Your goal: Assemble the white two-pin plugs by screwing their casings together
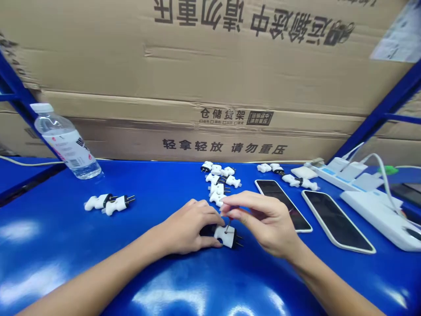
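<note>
My left hand (189, 226) is closed on a white two-pin plug (226, 235), pressing it down on the blue table (158, 272). My right hand (263, 219) pinches a small red-handled screwdriver (230, 216) whose tip stands on the plug's top face. Just behind my hands lies a heap of several white plugs (219, 180). Two more plugs (108, 202) lie to the left.
A water bottle (67, 142) leans at the back left. Two phones (335, 219) lie face up on the right, with white power strips and chargers (371, 206) beyond them. A few plugs (289, 175) sit near the phones. Cardboard boxes (210, 79) wall the back.
</note>
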`<state>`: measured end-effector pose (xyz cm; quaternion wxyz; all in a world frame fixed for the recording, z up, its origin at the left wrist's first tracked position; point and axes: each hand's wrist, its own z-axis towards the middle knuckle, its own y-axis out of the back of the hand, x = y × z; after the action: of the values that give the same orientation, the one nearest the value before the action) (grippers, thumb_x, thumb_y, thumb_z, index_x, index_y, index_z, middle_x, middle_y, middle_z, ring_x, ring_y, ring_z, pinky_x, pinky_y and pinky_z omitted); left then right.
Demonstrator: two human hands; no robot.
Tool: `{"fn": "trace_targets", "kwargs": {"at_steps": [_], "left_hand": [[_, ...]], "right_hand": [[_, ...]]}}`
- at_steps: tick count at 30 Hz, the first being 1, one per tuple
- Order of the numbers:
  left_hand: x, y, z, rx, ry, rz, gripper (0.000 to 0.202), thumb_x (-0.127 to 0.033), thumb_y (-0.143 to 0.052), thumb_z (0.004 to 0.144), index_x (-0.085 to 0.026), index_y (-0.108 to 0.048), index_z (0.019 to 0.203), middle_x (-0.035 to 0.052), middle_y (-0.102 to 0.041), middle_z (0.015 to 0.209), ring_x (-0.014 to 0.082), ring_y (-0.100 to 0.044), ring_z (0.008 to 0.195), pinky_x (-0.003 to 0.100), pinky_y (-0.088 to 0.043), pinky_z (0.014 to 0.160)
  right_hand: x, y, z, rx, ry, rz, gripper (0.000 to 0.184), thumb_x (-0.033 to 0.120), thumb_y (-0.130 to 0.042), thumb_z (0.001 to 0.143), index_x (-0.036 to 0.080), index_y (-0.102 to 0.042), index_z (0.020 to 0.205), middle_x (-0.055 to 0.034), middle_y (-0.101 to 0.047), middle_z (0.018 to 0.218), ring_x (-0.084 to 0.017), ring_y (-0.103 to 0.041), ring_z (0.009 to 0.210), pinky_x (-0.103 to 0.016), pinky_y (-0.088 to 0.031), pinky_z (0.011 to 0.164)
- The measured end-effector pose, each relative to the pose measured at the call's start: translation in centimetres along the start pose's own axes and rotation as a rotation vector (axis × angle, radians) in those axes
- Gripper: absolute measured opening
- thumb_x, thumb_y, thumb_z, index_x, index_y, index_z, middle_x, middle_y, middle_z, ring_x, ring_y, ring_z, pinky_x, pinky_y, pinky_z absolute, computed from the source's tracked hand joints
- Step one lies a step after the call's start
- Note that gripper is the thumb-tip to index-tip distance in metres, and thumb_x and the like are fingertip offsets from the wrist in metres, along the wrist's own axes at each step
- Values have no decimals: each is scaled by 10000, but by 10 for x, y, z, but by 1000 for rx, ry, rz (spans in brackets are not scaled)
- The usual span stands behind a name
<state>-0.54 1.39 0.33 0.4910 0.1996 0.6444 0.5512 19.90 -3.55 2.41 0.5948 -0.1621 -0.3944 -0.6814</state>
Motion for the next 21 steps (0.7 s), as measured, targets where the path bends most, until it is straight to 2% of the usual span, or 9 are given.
{"fn": "trace_targets", "kwargs": {"at_steps": [3, 7, 11, 13, 17, 21], "left_hand": [[8, 7, -1, 8, 26, -6, 317, -462, -727, 835, -267, -682, 1081, 11, -687, 1099, 234, -598, 1041, 334, -406, 908], [37, 20, -1, -26, 83, 66, 326, -520, -672, 856, -276, -704, 1070, 21, -687, 1122, 238, -600, 1050, 335, -416, 923], [64, 26, -1, -136, 305, 286, 466, -605, -578, 877, -283, -680, 1198, 61, -680, 1173, 289, -597, 1079, 378, -441, 901], [71, 26, -1, -163, 360, 355, 472, -607, -499, 915, -268, -691, 1182, 73, -678, 1185, 301, -595, 1093, 396, -447, 895], [67, 24, -1, -171, 350, 411, 441, -530, -430, 960, -254, -696, 1179, 79, -672, 1200, 310, -596, 1097, 421, -452, 887], [47, 18, 2, -259, 341, 441, 439, -460, -380, 989, -222, -676, 1208, 99, -686, 1142, 300, -616, 1052, 401, -450, 855]], "right_hand": [[-8, 1, -1, -66, -26, 39, 299, 194, -617, 921, 306, -708, 1182, -7, -775, 997, -161, -723, 872, -321, -597, 817], [-15, 2, -1, -190, -114, 88, 255, 246, -620, 927, 277, -712, 1164, -26, -769, 1031, -178, -725, 915, -342, -606, 832], [-13, 1, 0, -123, -95, 15, 217, 235, -637, 912, 258, -728, 1108, -18, -774, 985, -165, -726, 898, -329, -595, 848], [-12, 0, 0, -93, -72, -11, 217, 223, -640, 909, 255, -728, 1105, -13, -777, 997, -155, -727, 890, -320, -587, 860], [-11, 0, 0, -66, -63, -37, 219, 217, -641, 906, 257, -731, 1101, -11, -778, 1052, -156, -731, 902, -314, -581, 873], [-12, 0, 1, -66, -36, -49, 213, 204, -642, 905, 243, -735, 1092, -12, -776, 1071, -149, -726, 942, -284, -568, 893]]}}
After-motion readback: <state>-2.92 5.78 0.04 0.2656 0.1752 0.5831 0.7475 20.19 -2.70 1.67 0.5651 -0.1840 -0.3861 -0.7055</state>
